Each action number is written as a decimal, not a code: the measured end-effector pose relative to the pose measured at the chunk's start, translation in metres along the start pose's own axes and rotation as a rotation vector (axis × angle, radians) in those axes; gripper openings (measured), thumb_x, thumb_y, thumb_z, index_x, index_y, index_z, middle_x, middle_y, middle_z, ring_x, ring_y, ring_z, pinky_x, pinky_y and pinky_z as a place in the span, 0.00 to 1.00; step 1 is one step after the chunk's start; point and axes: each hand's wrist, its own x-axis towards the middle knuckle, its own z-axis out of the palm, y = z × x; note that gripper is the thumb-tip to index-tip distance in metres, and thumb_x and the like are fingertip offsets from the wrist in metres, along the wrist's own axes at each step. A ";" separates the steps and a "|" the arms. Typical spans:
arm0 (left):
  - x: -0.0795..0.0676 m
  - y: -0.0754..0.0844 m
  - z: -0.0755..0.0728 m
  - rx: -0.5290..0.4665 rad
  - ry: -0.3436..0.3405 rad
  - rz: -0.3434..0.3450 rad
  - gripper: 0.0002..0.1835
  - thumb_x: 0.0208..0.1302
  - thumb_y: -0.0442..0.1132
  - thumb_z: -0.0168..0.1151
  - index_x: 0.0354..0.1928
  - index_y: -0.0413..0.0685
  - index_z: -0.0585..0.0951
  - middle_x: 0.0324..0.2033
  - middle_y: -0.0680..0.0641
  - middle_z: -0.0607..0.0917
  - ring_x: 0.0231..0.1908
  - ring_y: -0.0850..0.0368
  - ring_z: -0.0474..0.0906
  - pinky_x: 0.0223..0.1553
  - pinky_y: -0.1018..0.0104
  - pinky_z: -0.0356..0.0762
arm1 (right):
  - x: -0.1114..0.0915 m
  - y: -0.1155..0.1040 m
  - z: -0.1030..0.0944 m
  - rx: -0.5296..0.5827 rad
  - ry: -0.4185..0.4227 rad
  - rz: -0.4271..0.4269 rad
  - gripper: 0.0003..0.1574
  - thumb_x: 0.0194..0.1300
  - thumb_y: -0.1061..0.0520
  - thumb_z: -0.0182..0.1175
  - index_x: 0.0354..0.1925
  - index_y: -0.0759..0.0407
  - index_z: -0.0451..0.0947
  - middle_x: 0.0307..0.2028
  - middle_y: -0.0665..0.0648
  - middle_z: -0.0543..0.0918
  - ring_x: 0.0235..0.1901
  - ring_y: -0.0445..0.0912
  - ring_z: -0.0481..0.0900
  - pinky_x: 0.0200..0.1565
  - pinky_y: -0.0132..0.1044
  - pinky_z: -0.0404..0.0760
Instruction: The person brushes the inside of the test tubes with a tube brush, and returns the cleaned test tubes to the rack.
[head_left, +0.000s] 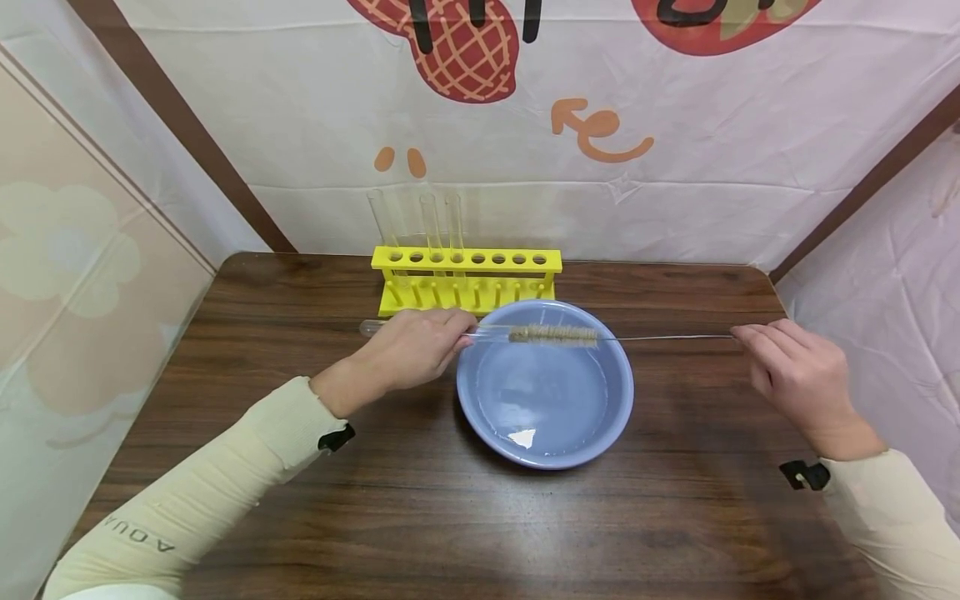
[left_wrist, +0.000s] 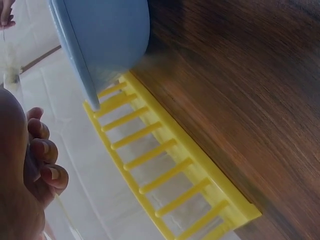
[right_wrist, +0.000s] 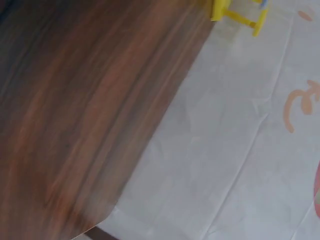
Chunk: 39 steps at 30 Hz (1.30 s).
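In the head view my left hand [head_left: 420, 346] grips a clear glass test tube [head_left: 491, 333], held level over the back of a blue basin [head_left: 621, 392]. Its rounded end sticks out to the left of the hand. At the tube's right end sits the tan bristle head of a test tube brush [head_left: 555, 334]. The thin wire handle [head_left: 667, 337] runs right to my right hand [head_left: 798, 379], which pinches its end. Curled fingers [left_wrist: 47, 150] of the left hand show in the left wrist view. The right hand is out of the right wrist view.
Behind the basin stands a yellow test tube rack [head_left: 517, 260] with several holes and pegs. Upright glass tubes [head_left: 431, 225] fill some holes at its left. Water lies in the basin. The wooden table [head_left: 480, 533] meets a printed cloth backdrop [head_left: 712, 167].
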 end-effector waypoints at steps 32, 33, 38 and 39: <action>0.027 0.028 0.007 0.028 -0.034 0.044 0.14 0.78 0.46 0.54 0.52 0.42 0.79 0.41 0.47 0.86 0.39 0.54 0.85 0.35 0.59 0.84 | 0.031 -0.053 0.076 0.147 -0.220 -0.116 0.12 0.72 0.62 0.57 0.32 0.63 0.82 0.22 0.55 0.84 0.19 0.46 0.78 0.21 0.41 0.79; 0.028 0.029 0.008 0.027 -0.035 0.043 0.15 0.78 0.46 0.54 0.52 0.42 0.79 0.42 0.47 0.86 0.40 0.54 0.86 0.35 0.59 0.84 | 0.032 -0.055 0.079 0.151 -0.224 -0.119 0.12 0.73 0.62 0.56 0.32 0.63 0.82 0.22 0.55 0.84 0.19 0.46 0.78 0.22 0.41 0.79; 0.029 0.027 0.010 0.027 -0.038 0.035 0.15 0.79 0.47 0.53 0.53 0.43 0.79 0.42 0.48 0.87 0.41 0.54 0.86 0.36 0.60 0.84 | 0.032 -0.058 0.083 0.202 -0.268 -0.055 0.14 0.74 0.60 0.54 0.34 0.63 0.82 0.22 0.55 0.82 0.19 0.45 0.74 0.20 0.39 0.75; 0.029 0.026 0.010 0.029 -0.036 0.036 0.15 0.79 0.47 0.53 0.53 0.43 0.79 0.42 0.48 0.87 0.40 0.55 0.86 0.35 0.60 0.84 | 0.032 -0.059 0.084 0.222 -0.289 -0.020 0.13 0.74 0.59 0.54 0.34 0.63 0.82 0.22 0.54 0.82 0.19 0.44 0.73 0.20 0.38 0.74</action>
